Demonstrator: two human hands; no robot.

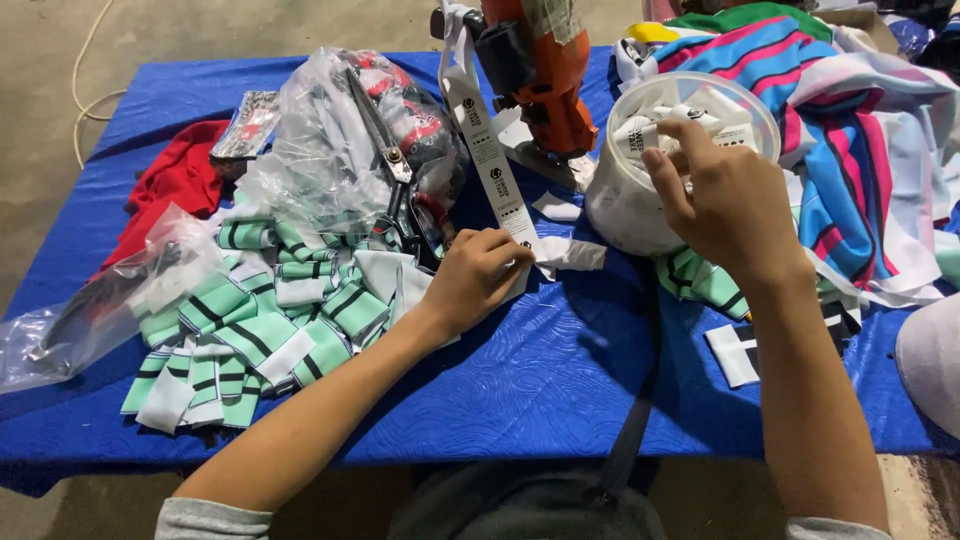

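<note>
Left hand (478, 275) pinches label strip (487, 150) — fingertips hidden.

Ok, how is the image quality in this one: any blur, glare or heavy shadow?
Head view: mostly sharp, with no obvious motion blur on the left hand or right hand; soft highlights glint on the clear plastic bag; the forearms cast dark shadows on the blue table cover; edges bow slightly, suggesting a wide lens.
</note>
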